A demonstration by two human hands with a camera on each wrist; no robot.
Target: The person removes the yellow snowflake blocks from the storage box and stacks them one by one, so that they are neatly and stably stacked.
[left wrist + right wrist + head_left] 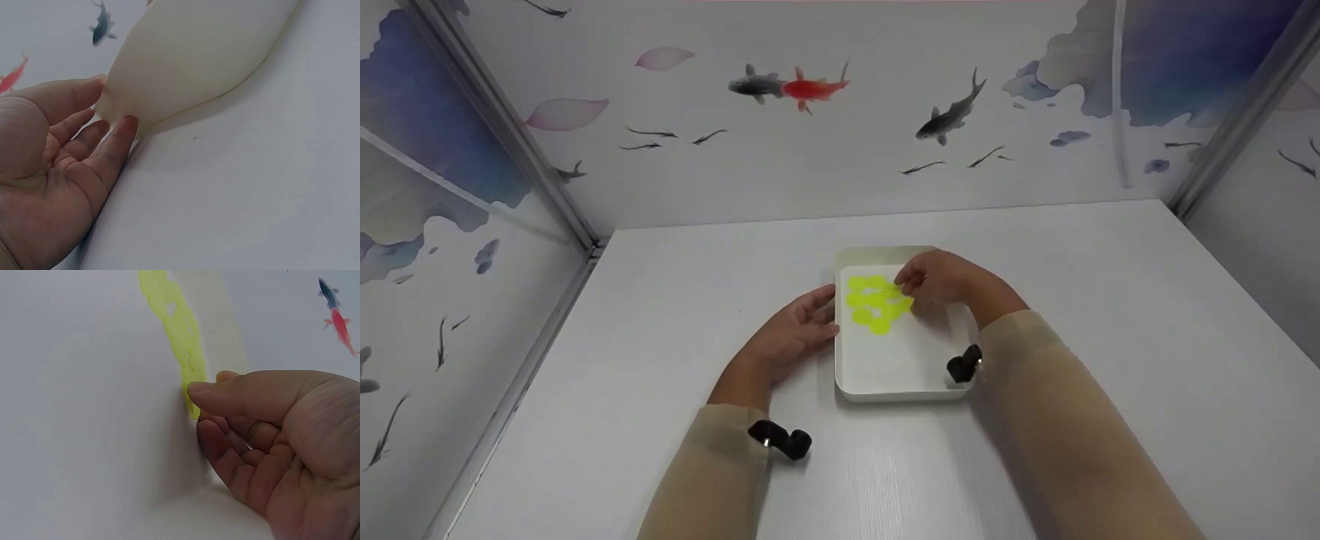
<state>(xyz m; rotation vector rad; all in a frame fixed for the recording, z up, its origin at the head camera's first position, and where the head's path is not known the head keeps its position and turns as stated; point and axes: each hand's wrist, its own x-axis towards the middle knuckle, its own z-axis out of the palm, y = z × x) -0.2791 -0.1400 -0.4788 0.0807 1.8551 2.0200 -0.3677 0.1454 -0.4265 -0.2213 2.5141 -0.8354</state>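
Observation:
A shallow white rectangular tray (904,367) stands on the table, and flat bright yellow round pieces (870,300) lie close together on its floor, towards the far left. My left hand (793,336) rests against the tray's left wall. In the left wrist view, the left hand's fingers (119,138) and thumb touch the outside of the tray wall (191,56). My right hand (941,281) reaches over the tray. At the near end of the yellow pieces (183,332), the right hand (270,433) pinches a yellow edge between thumb and fingers; the contact behind the thumb is partly hidden.
The white table (675,285) ends at a back wall (825,172) printed with fish and petals. Printed side panels (442,315) with metal posts stand left and right. A small black device (781,439) sits on each sleeved wrist.

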